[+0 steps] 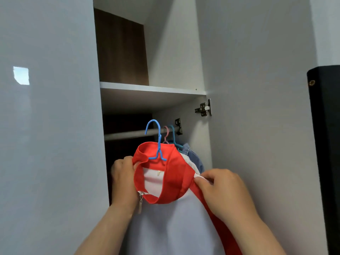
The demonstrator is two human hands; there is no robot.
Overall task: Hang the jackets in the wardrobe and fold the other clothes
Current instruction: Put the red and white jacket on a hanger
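A white jacket (165,227) with a red collar (176,173) is held up in front of the open wardrobe (184,52), below its shelf (147,87). The left hand (122,179) grips the collar's left edge, with its fingers (127,161) curled over the red fabric just above the zip pull (140,199). The right hand (226,192) pinches the shoulder where the red band meets the white cloth, fingers (202,181) pressed together on the seam.

A blue hanger (158,142) rises out of the collar. Its hook crosses the rod (128,135) in this view, but it is not clear whether the hook rests on the rod or only stands in front of it. The hanger's arms are hidden inside the jacket.

To the right, a pink hanger (166,133) and a teal hanger (173,135) sit on the rod near its bracket. Below them a denim garment (193,155) shows only in part — the red collar covers most of it. The jacket's lower part runs off the bottom edge. A dark object (325,144) at the right edge is cut off and hard to identify.
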